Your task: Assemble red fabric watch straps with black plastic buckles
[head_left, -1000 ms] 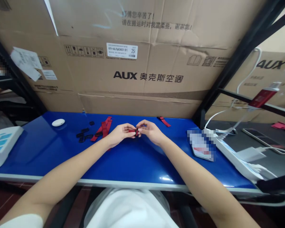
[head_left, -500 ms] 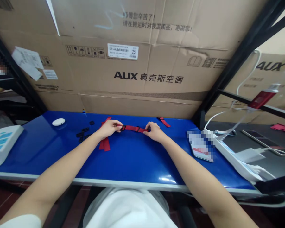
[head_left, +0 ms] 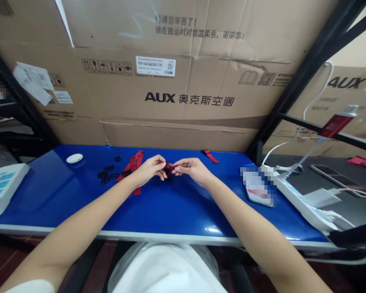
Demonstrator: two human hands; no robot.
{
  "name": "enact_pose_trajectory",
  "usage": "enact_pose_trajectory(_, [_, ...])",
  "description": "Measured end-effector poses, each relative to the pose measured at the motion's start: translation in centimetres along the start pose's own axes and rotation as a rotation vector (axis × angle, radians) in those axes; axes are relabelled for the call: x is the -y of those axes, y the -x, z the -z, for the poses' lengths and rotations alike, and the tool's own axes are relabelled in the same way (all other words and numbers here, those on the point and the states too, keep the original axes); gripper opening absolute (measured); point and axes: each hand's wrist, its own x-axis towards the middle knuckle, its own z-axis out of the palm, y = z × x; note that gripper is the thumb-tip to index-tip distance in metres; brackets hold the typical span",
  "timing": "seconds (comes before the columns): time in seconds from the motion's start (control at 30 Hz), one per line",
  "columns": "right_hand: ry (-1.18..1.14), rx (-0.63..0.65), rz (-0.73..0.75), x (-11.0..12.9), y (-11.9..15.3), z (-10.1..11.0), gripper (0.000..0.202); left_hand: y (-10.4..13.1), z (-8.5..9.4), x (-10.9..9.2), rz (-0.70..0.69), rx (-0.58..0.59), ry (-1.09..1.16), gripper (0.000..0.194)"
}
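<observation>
Between my hands is a short red webbing strap (head_left: 168, 172) with a black buckle (head_left: 167, 165) on it. My left hand (head_left: 154, 167) is closed on the strap at its buckle end. Pinched in the fingers of my right hand (head_left: 189, 167) is the strap's other side, close to the left fingertips. The fingers hide part of the strap. Just left of my left hand lies a pile of red straps (head_left: 135, 161), and beside it several loose black buckles (head_left: 106, 173). A separate red strap with a black end (head_left: 211, 156) rests near the back of the blue table.
A large cardboard box (head_left: 183, 134) stands along the back of the blue table (head_left: 177, 211). A white oval object (head_left: 75, 158) lies at the left. On the right are a phone (head_left: 258, 189), a white power strip (head_left: 301, 203) with cables, and a black metal post (head_left: 258, 154).
My hands have come closer together, the right one moving left. The strap, stretched straight between them before, is now bunched or folded at the buckle.
</observation>
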Motion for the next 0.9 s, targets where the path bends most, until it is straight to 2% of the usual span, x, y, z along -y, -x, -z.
enact_pose_trajectory(0.13, [0.174, -0.122, 0.094, 0.0, 0.0, -0.3, 0.024, 0.2, -0.5, 0.0, 0.022, 0.004, 0.013, 0.040])
enact_pose_trajectory(0.33, [0.009, -0.184, 0.036, 0.0, -0.1, -0.6, 0.031, 0.1, -0.5, 0.1, 0.015, -0.051, 0.014, 0.042])
enact_pose_trajectory(0.53, [-0.043, -0.222, 0.069, -0.3, -0.2, -1.0, 0.032, 0.4, -0.9, -0.2, -0.006, -0.074, -0.046, 0.042])
enact_pose_trajectory(0.63, [-0.023, -0.218, 0.073, -0.6, -0.2, -1.1, 0.031, 0.5, -1.1, 0.0, -0.014, -0.072, -0.022, 0.044])
enact_pose_trajectory(0.73, [0.100, -0.186, 0.101, -0.8, -0.2, -0.9, 0.026, 0.5, -1.1, 0.2, -0.008, -0.080, -0.009, 0.045])
enact_pose_trajectory(0.9, [0.237, -0.060, 0.129, -0.2, 0.1, 0.1, 0.018, 0.6, -1.0, 0.4, 0.013, -0.081, 0.005, 0.046])
